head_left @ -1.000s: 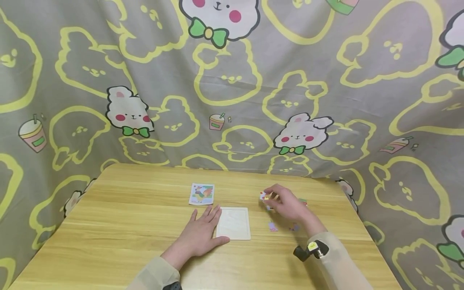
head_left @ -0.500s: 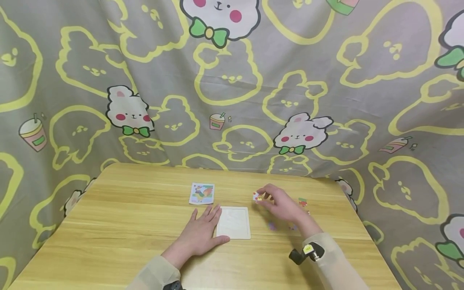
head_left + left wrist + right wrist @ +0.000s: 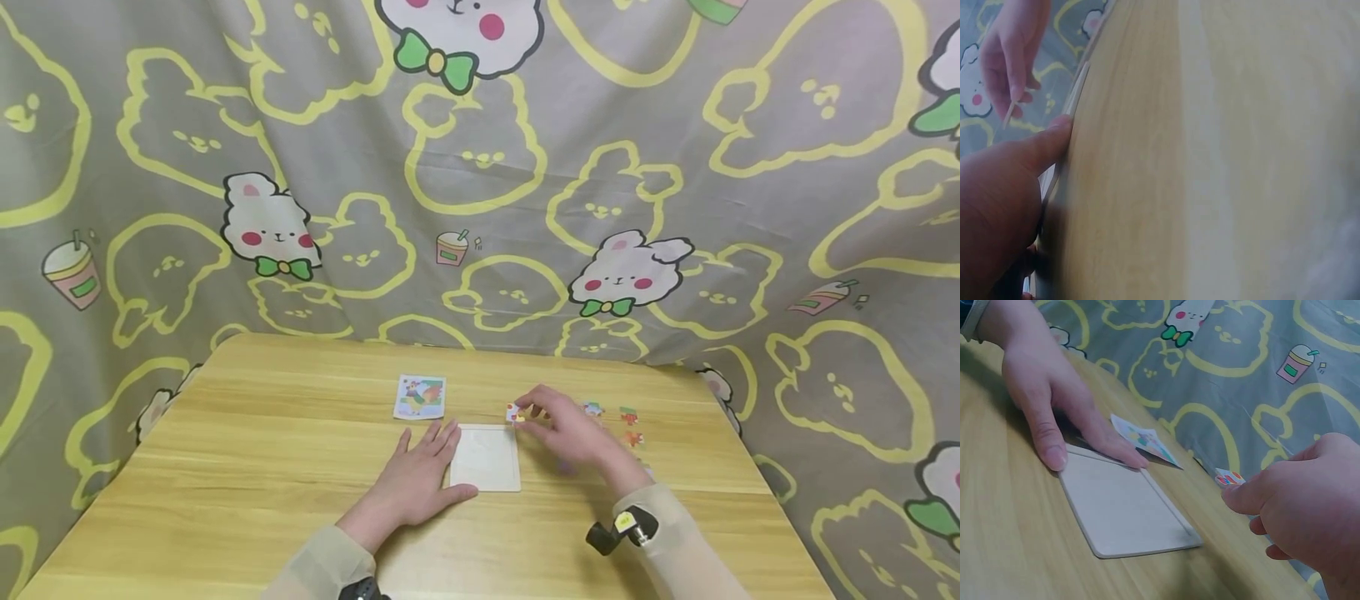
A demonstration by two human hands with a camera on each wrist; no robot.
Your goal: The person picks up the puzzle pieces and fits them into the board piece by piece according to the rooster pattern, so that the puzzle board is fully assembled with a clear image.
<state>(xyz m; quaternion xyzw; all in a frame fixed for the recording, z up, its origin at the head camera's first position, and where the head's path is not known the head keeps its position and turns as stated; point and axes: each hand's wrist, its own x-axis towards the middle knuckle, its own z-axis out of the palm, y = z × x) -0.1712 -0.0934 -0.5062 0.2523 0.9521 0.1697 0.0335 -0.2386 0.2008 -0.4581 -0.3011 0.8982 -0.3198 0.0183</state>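
Observation:
A white square puzzle tray (image 3: 486,458) lies flat on the table. My left hand (image 3: 420,479) rests with straight fingers along its left edge; the right wrist view shows the thumb (image 3: 1054,456) and a fingertip touching the tray's border. Above the tray's far right corner, my right hand (image 3: 566,429) pinches a small puzzle piece (image 3: 513,412) printed in white, red and yellow. That piece (image 3: 1229,477) is held between thumb and fingers, clear of the tray. In the left wrist view, the pinched piece (image 3: 1009,115) appears edge-on.
Behind the tray lies a picture card (image 3: 420,397) showing a colourful bird. Several loose puzzle pieces (image 3: 628,415) lie to the right, partly hidden by my right hand and forearm. A patterned curtain (image 3: 480,208) hangs behind the wooden table (image 3: 225,467).
My right hand has moved left with the pinched puzzle piece, from among the loose pieces to the tray's far right corner. More loose pieces show behind it. My left hand stays in place.

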